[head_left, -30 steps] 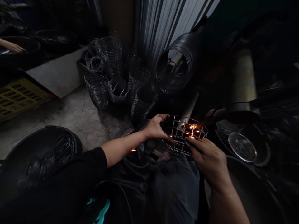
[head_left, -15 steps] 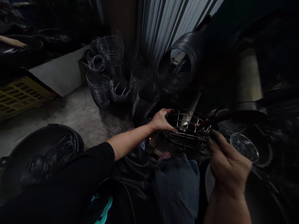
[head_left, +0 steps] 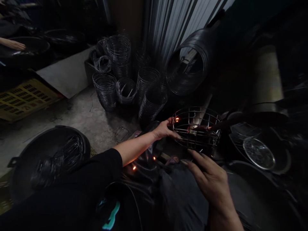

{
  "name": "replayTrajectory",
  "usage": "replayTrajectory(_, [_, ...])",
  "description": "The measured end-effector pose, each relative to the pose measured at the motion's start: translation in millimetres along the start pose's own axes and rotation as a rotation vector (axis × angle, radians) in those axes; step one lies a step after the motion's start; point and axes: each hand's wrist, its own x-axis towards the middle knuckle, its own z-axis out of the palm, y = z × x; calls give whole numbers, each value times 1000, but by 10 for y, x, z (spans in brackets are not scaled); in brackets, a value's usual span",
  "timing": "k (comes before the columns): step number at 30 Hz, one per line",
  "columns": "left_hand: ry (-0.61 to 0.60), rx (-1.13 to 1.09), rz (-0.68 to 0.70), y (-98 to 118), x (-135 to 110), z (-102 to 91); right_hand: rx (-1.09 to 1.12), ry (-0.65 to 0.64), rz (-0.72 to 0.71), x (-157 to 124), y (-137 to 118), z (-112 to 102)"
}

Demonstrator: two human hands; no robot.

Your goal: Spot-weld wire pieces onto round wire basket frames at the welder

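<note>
Head view of a dim workshop. The left hand (head_left: 165, 130) grips the near-left rim of a round wire basket (head_left: 196, 128), fingers curled around its wires; small orange sparks glow at that rim and inside the basket. The right hand (head_left: 209, 179) lies just below the basket with fingers spread and holding nothing, its fingertips (head_left: 192, 153) near the lower edge. Stacks of wire rings (head_left: 106, 89) stand on the concrete floor beyond, and a black tub (head_left: 48, 157) sits to the left.
</note>
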Motion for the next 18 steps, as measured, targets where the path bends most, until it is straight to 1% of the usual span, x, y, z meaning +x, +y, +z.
replayTrajectory(2, [44,29,15,49,-87,-39,-35,-10,-113,52,-189,-60])
replayTrajectory(4, [58,165,115,190,-241,-88,-22,-40,-159,105,-352,-122])
replayTrajectory(5, [52,269,181,275,-341,-108,3,-73,-150,129,-406,-144])
replayTrajectory(7, [32,506,289,434,-557,-124,70,-177,-80,171,-444,-154])
replayTrajectory(9, [15,705,330,542,-747,-100,66,-284,36,205,-404,-118])
replayTrajectory(11, [12,809,331,585,-868,-52,-89,-362,136,225,-345,-60])
replayTrajectory(13, [17,830,329,582,-914,-4,-327,-445,173,224,-320,-14])
replayTrajectory(15, [22,808,340,565,-908,35,-524,-548,157,197,-333,6])
replayTrajectory(16, [21,792,349,559,-896,52,-583,-581,141,174,-340,9])
replayTrajectory(17, [20,775,359,557,-883,68,-617,-584,121,144,-337,8])
replayTrajectory(18, [18,760,364,558,-870,85,-623,-554,93,110,-320,6])
